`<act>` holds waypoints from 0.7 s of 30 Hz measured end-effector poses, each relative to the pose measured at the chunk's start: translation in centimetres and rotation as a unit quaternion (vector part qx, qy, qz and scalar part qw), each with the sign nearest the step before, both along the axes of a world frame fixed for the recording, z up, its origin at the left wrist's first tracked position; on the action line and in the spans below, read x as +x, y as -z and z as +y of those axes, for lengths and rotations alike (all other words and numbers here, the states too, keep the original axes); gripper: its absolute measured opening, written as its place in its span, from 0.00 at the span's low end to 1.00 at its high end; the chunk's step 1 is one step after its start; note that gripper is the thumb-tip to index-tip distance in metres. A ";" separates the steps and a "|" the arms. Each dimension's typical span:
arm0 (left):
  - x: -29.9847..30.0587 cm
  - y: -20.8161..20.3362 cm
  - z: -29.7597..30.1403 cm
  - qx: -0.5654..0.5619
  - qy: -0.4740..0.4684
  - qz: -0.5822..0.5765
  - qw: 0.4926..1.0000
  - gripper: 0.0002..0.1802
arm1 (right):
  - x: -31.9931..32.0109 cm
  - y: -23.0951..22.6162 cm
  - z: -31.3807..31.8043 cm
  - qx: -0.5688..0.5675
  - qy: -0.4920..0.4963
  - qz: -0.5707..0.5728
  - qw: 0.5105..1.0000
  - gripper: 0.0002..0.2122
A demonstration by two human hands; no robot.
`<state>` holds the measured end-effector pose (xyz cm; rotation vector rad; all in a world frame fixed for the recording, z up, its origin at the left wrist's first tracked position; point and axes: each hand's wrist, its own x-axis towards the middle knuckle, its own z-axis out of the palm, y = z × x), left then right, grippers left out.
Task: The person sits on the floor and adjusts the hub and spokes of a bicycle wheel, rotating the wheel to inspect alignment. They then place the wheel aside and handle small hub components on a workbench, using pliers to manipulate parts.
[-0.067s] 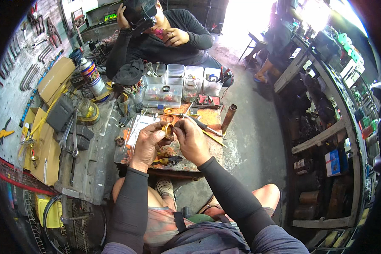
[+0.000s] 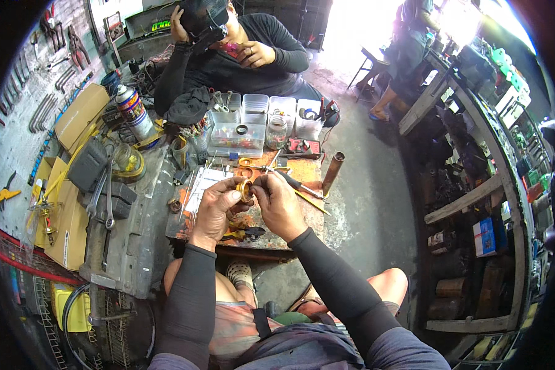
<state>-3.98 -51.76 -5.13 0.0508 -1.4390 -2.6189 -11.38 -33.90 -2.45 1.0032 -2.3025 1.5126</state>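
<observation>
Over the small orange-stained bench (image 2: 308, 222), my left hand (image 2: 213, 208) grips a golden, ring-shaped metal part (image 2: 245, 190) between thumb and fingers. My right hand (image 2: 279, 203) is closed in a pinch against the right side of that ring; whatever its fingertips hold is hidden. Below my hands lie pliers (image 2: 246, 234) with dark and yellow handles. A soldering-iron-like tool (image 2: 296, 184) with a dark handle rests just past my right hand. Beyond the fingers is another yellow ring-ended piece (image 2: 245, 162). Thin rods lie on a white sheet (image 2: 202, 189) left of my left hand.
Clear plastic boxes (image 2: 237, 139) of small parts stand along the bench's far side, near a glass jar (image 2: 277, 131). A copper-coloured tube (image 2: 333, 168) rises at the right edge. Wrenches (image 2: 109, 200) lie at left beside a spray can (image 2: 134, 112). Opposite sits a person (image 2: 259, 37).
</observation>
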 end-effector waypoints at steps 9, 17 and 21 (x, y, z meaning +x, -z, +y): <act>-0.8 -0.4 0.4 -0.014 -0.009 -0.022 1.000 0.23 | -1.4 -0.1 0.1 0.032 0.017 -0.022 0.999 0.07; -0.9 -0.7 0.9 -0.028 -0.003 -0.022 0.999 0.23 | -2.6 0.6 0.5 0.021 -0.026 -0.225 0.974 0.09; -0.9 -0.7 0.9 -0.028 0.006 -0.024 0.999 0.22 | -2.6 -0.7 0.8 0.014 -0.042 -0.274 0.961 0.10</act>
